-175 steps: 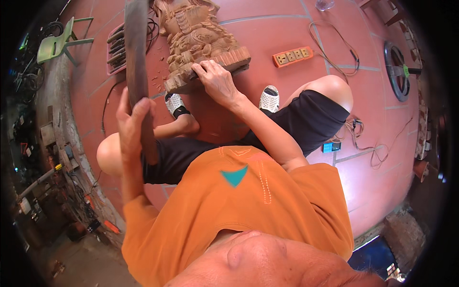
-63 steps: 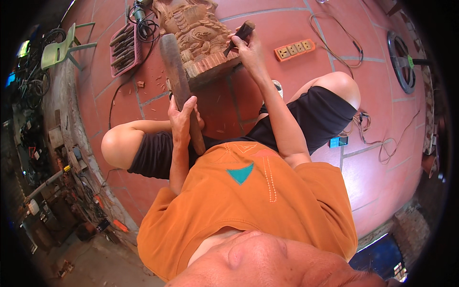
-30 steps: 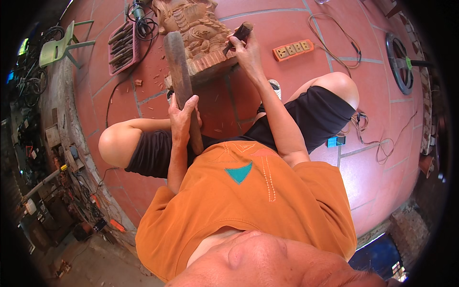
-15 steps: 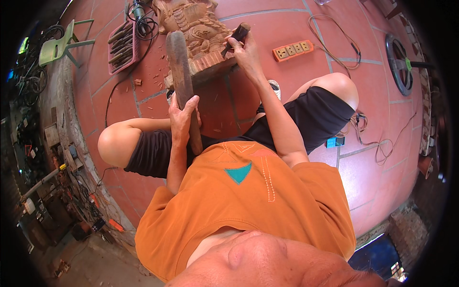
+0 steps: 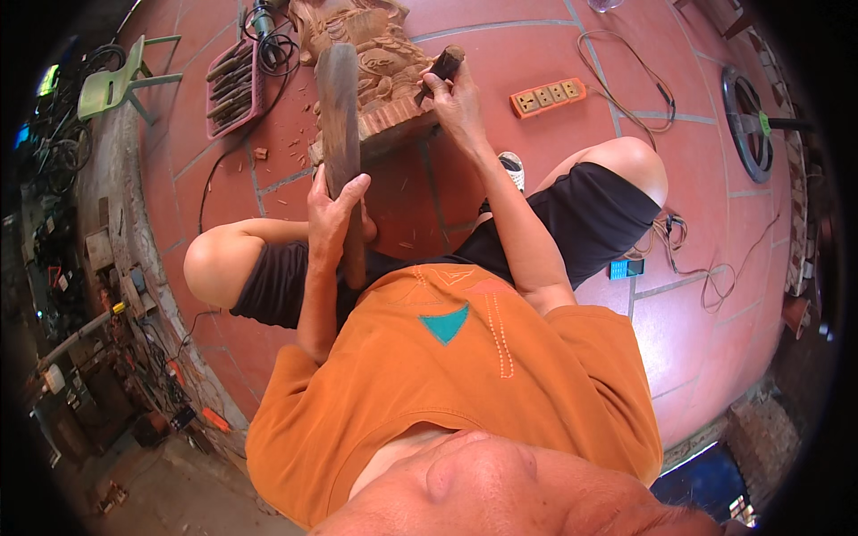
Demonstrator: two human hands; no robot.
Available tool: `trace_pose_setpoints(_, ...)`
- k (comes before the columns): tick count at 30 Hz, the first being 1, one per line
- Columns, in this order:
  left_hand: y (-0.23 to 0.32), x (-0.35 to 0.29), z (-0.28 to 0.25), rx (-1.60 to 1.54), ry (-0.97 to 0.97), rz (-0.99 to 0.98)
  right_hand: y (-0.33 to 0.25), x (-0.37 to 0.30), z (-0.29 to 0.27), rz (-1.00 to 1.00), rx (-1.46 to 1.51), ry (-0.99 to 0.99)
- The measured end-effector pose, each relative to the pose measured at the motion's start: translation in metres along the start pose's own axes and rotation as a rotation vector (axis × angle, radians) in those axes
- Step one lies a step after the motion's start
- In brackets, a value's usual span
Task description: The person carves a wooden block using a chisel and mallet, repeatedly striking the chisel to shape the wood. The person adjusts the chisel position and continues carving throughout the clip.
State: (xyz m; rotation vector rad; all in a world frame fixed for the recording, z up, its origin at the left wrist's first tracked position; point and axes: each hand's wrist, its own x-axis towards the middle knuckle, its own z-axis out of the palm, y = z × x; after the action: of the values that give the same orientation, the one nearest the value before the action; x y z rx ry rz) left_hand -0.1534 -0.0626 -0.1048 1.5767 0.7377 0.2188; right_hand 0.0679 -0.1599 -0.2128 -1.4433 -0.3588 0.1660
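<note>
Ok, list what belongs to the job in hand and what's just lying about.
Belongs:
wooden club, left hand
dark tool, right hand
carved wood
pink basket of tools, probably

Apparently lying about:
orange power strip
green chair
small blue object

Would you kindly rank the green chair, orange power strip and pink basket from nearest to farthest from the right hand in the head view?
1. Orange power strip: right of the right hand.
2. Pink basket: left, beyond the carved wood piece.
3. Green chair: farther left, past the basket.
</note>
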Motion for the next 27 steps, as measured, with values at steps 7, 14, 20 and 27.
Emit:
trace_pose_setpoints(7, 0.066, 0.004, -0.009, 0.201, -0.067, 0.167, 0.006, 0.0, -0.001, -0.011, 0.055, 0.015)
trace_pose_setpoints(14, 0.135, 0.023, -0.021, 0.553, -0.183, 0.277, 0.011, 0.0, 0.002, -0.059, 0.018, -0.009)
trace_pose_setpoints(20, 0.136, 0.058, -0.024, 0.617, -0.271, 0.404, -0.002, 0.003, 0.008, -0.115, -0.134, -0.063)
trace_pose_setpoints(27, 0.136, 0.086, -0.017, 0.767, -0.325, 0.556, -0.012, -0.003, 0.01, -0.412, -0.423, -0.058)
